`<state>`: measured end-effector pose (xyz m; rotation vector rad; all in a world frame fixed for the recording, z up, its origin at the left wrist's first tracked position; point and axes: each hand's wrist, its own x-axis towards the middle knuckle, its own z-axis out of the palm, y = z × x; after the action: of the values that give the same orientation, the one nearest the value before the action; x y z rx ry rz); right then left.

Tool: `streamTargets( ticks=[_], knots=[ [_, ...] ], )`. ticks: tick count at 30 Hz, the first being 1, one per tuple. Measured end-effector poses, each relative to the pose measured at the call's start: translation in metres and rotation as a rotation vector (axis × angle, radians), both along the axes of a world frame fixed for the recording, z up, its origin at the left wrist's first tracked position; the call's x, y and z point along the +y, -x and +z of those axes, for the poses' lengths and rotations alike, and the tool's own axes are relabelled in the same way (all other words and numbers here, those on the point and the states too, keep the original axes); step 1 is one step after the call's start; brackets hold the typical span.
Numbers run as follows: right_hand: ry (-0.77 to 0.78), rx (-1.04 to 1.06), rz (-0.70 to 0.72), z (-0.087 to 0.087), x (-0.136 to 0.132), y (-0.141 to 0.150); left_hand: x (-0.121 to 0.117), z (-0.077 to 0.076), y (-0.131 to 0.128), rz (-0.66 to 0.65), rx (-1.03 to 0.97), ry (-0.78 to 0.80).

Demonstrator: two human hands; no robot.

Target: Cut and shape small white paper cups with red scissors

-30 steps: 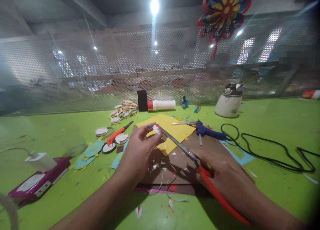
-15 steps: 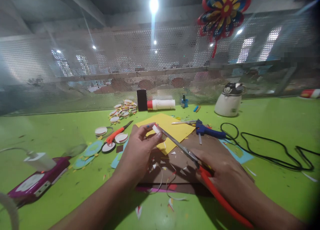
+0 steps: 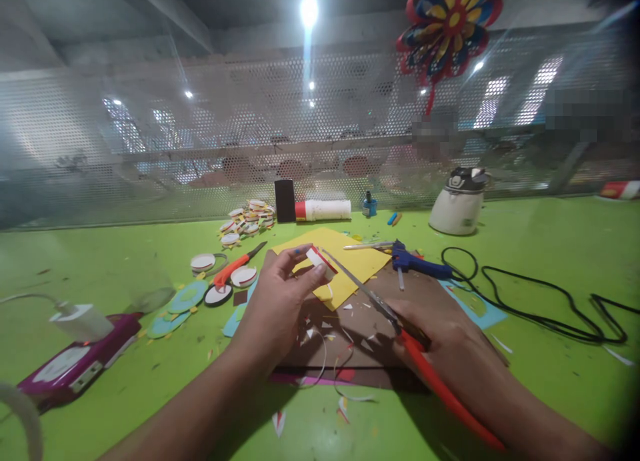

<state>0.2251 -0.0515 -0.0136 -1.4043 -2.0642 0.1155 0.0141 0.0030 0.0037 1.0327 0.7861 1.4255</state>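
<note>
Between the thumb and fingers of my left hand (image 3: 280, 291) is a small white paper piece (image 3: 320, 262) with a red edge. My right hand (image 3: 440, 341) grips the red handles of a pair of scissors (image 3: 383, 307). The blades point up and left, their tips just beside the red edge of the piece. Below both hands lies a brown board (image 3: 373, 284) strewn with white and red paper scraps, with a yellow sheet (image 3: 350, 254) on its far part. Thin curled white strips (image 3: 324, 354) rest near the board's front edge.
Left are a second orange-handled pair of scissors (image 3: 233, 271), light-blue discs (image 3: 187, 297) and a purple power strip (image 3: 80, 361). Finished-looking white rounds (image 3: 250, 217) are heaped behind. A blue glue gun (image 3: 420, 264) with a black cord lies right, before a white kettle-shaped jug (image 3: 457, 204).
The scissor blades have shifted slightly right, off the white paper piece, and more of its red edge shows. My left hand stays almost still.
</note>
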Motion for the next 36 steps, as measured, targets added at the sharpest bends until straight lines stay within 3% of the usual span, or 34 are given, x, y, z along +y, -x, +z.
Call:
streamTargets(
  ticks=[7, 15, 22, 36],
  knots=[
    [-0.044, -0.049, -0.112, -0.002, 0.012, -0.01, 0.001, 0.002, 0.0, 0.059, 0.053, -0.051],
    [-0.087, -0.031, 0.003, 0.007, 0.009, -0.004, 0.0, 0.001, 0.002, 0.073, 0.152, -0.071],
    [0.043, 0.048, 0.031, 0.004, 0.003, 0.001, 0.0, -0.003, 0.003, 0.028, 0.219, -0.105],
    [0.035, 0.046, 0.027, 0.006, -0.001, 0.001, 0.002, -0.008, 0.002, 0.059, 0.298, -0.162]
  ],
)
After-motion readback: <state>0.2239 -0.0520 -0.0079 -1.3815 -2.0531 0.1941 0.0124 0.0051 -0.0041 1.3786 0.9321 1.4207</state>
